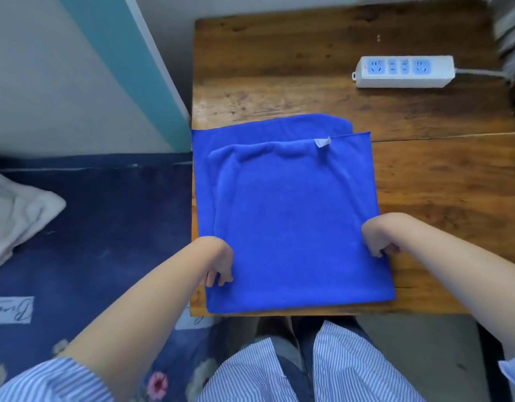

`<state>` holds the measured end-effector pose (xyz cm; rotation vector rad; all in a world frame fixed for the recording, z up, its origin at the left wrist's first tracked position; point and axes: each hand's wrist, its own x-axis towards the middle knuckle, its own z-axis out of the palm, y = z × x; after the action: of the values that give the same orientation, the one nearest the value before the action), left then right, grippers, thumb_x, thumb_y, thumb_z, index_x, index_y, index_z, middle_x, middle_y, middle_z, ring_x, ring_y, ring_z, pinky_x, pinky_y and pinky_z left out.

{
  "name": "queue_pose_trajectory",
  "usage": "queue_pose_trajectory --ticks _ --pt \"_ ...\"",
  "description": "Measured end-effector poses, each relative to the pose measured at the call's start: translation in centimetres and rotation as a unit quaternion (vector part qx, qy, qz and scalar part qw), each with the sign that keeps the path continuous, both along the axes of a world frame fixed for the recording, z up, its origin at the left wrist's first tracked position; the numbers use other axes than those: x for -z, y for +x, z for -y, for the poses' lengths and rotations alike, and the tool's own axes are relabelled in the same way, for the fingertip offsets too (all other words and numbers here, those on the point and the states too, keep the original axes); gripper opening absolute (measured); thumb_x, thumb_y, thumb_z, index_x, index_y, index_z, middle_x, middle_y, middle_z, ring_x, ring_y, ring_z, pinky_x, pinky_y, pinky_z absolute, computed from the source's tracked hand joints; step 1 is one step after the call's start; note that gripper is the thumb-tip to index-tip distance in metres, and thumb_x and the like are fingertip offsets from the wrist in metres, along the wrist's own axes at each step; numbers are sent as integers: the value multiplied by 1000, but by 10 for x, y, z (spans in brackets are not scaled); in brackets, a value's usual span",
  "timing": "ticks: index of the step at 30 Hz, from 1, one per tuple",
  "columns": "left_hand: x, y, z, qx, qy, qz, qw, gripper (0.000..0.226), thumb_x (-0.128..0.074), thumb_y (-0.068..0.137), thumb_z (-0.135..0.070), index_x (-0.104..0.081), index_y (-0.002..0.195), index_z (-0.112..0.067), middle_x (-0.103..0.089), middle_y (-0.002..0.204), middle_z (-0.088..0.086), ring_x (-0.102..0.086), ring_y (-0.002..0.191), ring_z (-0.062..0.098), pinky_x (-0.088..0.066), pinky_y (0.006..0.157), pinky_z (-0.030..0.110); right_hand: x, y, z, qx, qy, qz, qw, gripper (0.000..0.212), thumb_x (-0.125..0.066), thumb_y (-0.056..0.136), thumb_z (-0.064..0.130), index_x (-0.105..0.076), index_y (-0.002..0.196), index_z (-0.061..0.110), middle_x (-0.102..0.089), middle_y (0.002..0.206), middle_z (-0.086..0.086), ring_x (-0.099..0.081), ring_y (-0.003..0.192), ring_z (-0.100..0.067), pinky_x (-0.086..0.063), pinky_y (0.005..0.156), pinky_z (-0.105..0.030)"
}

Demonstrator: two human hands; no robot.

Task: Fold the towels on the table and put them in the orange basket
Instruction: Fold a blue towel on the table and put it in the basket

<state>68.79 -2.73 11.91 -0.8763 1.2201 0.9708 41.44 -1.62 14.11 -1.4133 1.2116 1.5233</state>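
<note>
On the wooden counter (424,175) we see a blue towel (294,221), folded, its white tag (322,142) at the far fold; our left hand (220,265) pinches its left edge, fingers curled; our right hand (379,237) pinches its right edge likewise; a white power strip (404,71) lies well beyond.

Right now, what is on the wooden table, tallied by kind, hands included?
Blue towel: 1
White power strip: 1
Hands gripping the towel's side edges: 2, left hand and right hand
Total: 4
No orange basket in view.
</note>
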Motion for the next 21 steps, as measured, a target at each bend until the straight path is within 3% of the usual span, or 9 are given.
queue_pose_trajectory --ticks 2,4,6,8,10,12,16,19,21 --pt "-6 -4 14 -28 -70 -65 995 36 -40 95 -30 -63 108 -5 -55 60 3 -51 55 15 -42 56 23 -1 -2 17 3 -41 9 999 32 -45 85 9 -50 54 11 -46 25 4 -46 24 -5 -39 40 -17" --pt "-9 -6 34 -61 -192 -135 970 31 -40 94 -28 -64 99 -8 -53 59 1 -50 58 15 -40 55 25 -1 -6 34 25 -165 49 985 24 -42 85 10 -57 68 8 -59 52 -1 -64 59 -15 -43 56 -21" --pt "-10 -6 54 -150 -356 -186 903 24 -41 92 -26 -59 102 -12 -56 79 2 -54 78 22 -37 62 27 1 -12 54 81 -355 100 926 20 -41 86 11 -60 89 4 -62 90 -13 -61 92 -30 -42 66 -28" --pt "-9 -8 76 -226 -507 -209 805 26 -41 92 -21 -55 112 -13 -60 98 8 -54 95 29 -37 66 29 4 -17 71 130 -507 160 837 21 -43 86 8 -58 98 -1 -58 104 -22 -55 100 -37 -44 72 -36" --pt "-6 -11 97 -242 -583 -212 746 32 -41 91 -15 -52 120 -9 -58 114 13 -50 108 32 -41 74 35 7 -21 87 146 -572 182 787 25 -45 84 4 -56 106 -5 -54 109 -25 -49 103 -39 -45 80 -43" --pt "-1 -14 116 -211 -608 -193 741 36 -41 91 -14 -48 125 -7 -51 124 15 -44 117 32 -42 84 41 12 -24 99 140 -571 172 790 31 -46 84 3 -52 114 -3 -51 115 -23 -45 107 -39 -42 85 -45" --pt "9 -16 134 -146 -538 -169 813 37 -45 91 -24 -47 126 -13 -55 124 8 -43 118 29 -39 88 38 21 -29 110 115 -542 116 824 31 -45 85 7 -51 115 4 -53 115 -17 -45 109 -36 -39 87 -40" --pt "14 -15 138 -151 -523 -200 814 8 -52 86 -21 -57 86 -15 -60 86 3 -45 102 29 -35 71 33 23 -36 113 101 -525 108 838 27 -45 84 6 -57 108 4 -56 108 -16 -46 107 -34 -39 85 -37" --pt "11 -13 139 -181 -500 -233 814 33 -55 83 -16 -36 56 -17 -40 59 -2 -42 78 25 -27 60 30 18 -39 115 119 -503 151 843 22 -47 82 6 -61 99 4 -56 100 -15 -47 105 -33 -39 82 -34"
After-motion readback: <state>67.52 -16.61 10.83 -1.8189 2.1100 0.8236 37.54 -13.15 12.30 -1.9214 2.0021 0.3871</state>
